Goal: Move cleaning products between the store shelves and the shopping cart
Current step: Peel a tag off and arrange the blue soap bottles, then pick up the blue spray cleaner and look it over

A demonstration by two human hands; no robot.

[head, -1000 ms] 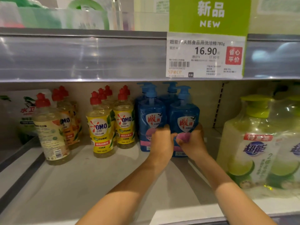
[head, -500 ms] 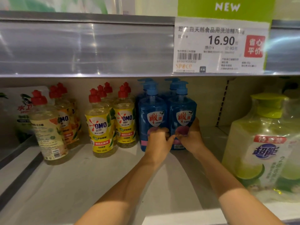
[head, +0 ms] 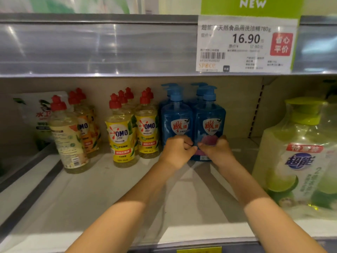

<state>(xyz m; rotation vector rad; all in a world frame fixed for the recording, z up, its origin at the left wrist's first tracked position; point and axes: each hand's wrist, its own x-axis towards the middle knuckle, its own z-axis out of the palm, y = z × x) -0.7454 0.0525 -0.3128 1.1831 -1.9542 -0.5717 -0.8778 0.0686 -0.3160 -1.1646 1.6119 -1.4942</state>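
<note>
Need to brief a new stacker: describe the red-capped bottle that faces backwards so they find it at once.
On the shelf below the 16.90 price tag, go left past the blue pump bottles and the yellow OMO bottles. The turned bottle stands frontmost in the next group; unlike its neighbours it shows a back label of small print and a barcode, no OMO logo.

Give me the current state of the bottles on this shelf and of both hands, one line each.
left blue pump bottle: upright on the shelf, front row.
right blue pump bottle: upright, right beside it.
left hand: grips the left blue pump bottle low.
right hand: grips the right blue pump bottle low.
OMO bottles: upright, red caps on.
green twin pack: upright, film-wrapped.
</note>
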